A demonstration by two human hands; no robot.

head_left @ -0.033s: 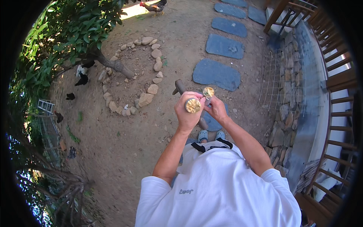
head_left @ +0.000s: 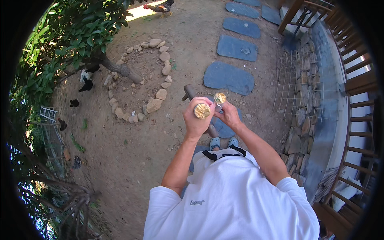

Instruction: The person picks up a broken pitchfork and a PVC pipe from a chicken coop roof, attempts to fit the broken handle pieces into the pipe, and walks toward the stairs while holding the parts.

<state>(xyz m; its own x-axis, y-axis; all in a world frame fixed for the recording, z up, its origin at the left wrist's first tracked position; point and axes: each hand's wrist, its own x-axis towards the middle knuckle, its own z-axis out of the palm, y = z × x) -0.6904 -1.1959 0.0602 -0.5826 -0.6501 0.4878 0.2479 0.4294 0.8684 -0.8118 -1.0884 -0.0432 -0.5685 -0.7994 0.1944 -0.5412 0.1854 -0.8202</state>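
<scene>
My left hand (head_left: 195,127) is closed round an upright brown tool whose end, a crumpled-looking gold disc (head_left: 202,111), faces up. A thick brown bar (head_left: 190,92) shows beyond and below that fist, set crosswise; how it joins is hidden. Close beside it, my right hand (head_left: 229,116) pinches a thinner grey rod topped by a smaller gold disc (head_left: 220,98). The two hands nearly touch, in front of my body. I cannot tell what kind of tool either one is.
Slate stepping stones (head_left: 229,78) run ahead. A ring of rocks (head_left: 154,105) surrounds a tree trunk (head_left: 122,71) at left. A chicken (head_left: 162,8) walks at the far edge, with darker birds (head_left: 86,84) leftward. Wire mesh (head_left: 296,88) leans along the stone wall at right, beside a wooden railing (head_left: 362,120).
The chicken at the far edge has stepped a little to the left. My hands and what they hold stay almost where they were.
</scene>
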